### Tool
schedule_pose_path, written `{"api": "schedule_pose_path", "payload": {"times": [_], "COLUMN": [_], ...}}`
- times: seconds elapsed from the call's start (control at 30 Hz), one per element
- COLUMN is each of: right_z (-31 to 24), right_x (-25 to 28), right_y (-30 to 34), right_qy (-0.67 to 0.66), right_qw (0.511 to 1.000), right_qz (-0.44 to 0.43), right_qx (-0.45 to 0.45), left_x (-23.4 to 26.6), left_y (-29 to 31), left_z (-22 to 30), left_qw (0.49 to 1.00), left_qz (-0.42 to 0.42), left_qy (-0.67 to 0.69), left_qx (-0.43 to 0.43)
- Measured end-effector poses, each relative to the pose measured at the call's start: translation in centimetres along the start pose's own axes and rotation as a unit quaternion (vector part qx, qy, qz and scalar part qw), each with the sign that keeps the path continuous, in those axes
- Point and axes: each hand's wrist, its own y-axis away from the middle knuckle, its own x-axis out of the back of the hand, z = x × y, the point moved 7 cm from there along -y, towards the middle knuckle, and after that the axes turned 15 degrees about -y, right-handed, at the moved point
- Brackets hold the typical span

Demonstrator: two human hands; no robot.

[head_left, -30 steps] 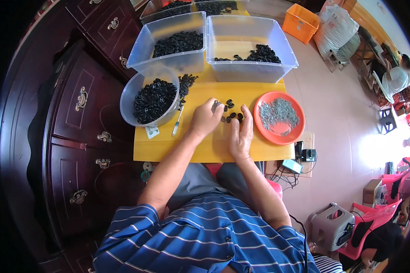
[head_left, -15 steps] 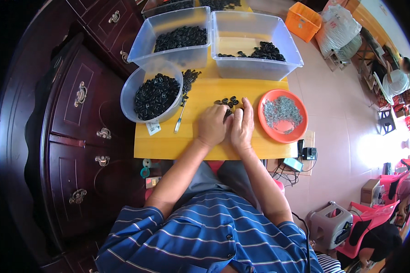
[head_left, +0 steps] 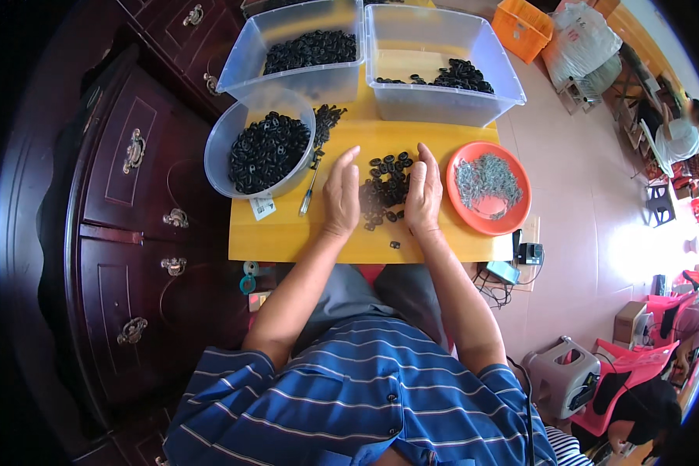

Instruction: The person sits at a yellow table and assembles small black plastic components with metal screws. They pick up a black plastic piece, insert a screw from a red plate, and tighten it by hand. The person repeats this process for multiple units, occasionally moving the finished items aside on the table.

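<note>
A loose pile of small black oval plastic parts (head_left: 388, 186) lies on the yellow table (head_left: 303, 247) between my hands. My left hand (head_left: 342, 192) stands on edge to the left of the pile, fingers stretched out and holding nothing. On the other side, my right hand (head_left: 424, 192) is also open, its palm side against the right edge of the pile. One single black part (head_left: 394, 245) lies apart, closer to the front edge. Right of my right hand is an orange-red plate (head_left: 460, 211) of small silvery metal pieces.
A round clear tub (head_left: 217, 175) of black parts stands left, with a screwdriver (head_left: 307, 198) and a small black heap (head_left: 328, 120) beside it. Two clear bins (head_left: 435, 109) with black parts line the back. A dark wooden cabinet (head_left: 124, 210) borders the left; people sit far right.
My hands were close together over the parts; now they are apart, the left one moved left. A spread pile of black parts shows between them.
</note>
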Motion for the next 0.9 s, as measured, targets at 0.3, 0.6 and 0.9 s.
{"api": "schedule_pose_path", "payload": {"times": [0.3, 0.6, 0.9], "right_z": [0.6, 1.8, 1.6], "right_x": [-1.7, -1.5, -2.9], "right_y": [-1.8, -1.8, -2.2], "right_qy": [-0.029, -0.080, -0.104], "right_qw": [0.997, 0.995, 0.992], "right_qz": [-0.072, -0.062, -0.072], "right_qx": [0.007, -0.004, -0.016], "left_x": [-3.5, -1.8, -7.1], "left_y": [-0.7, -2.0, -2.7], "left_z": [-0.6, -1.2, 0.5], "left_qw": [0.989, 0.996, 0.994], "left_qz": [-0.074, -0.056, -0.073], "left_qy": [0.121, 0.052, 0.076], "left_qx": [0.029, 0.034, 0.022]}}
